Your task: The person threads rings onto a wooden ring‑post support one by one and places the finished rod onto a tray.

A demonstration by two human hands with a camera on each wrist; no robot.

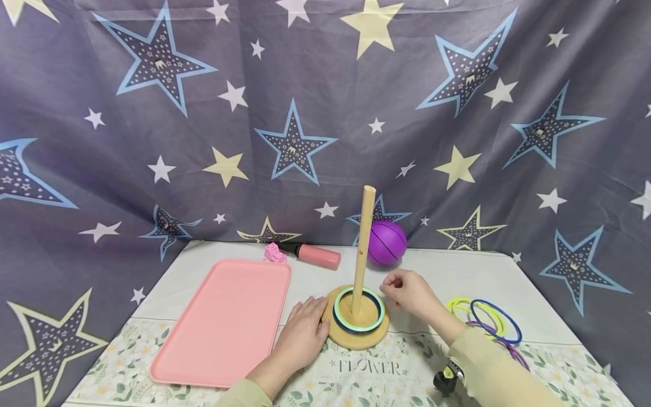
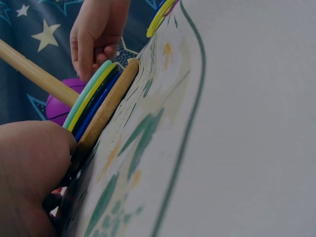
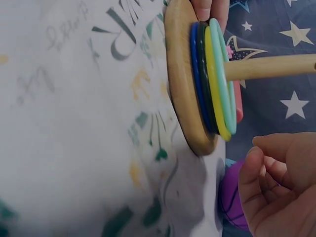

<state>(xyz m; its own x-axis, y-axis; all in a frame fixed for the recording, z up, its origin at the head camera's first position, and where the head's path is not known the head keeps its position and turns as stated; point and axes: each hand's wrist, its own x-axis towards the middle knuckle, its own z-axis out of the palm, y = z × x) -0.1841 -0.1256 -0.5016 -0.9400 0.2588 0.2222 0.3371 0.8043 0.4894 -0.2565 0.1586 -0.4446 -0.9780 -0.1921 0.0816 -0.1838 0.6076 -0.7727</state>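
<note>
Starry backdrop [image 1: 315, 73], left hand [image 1: 303, 334] straight-fingered against wooden base [image 1: 358, 341], right hand [image 1: 413, 294] curled, empty, stacked rings [image 3: 211, 74] between them

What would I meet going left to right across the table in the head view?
Pink tray, left hand, wooden stand, right hand, loose rings.

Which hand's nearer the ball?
Right. The right hand is just in front of the ball; the left hand is farther off, at the left edge of the base.
</note>
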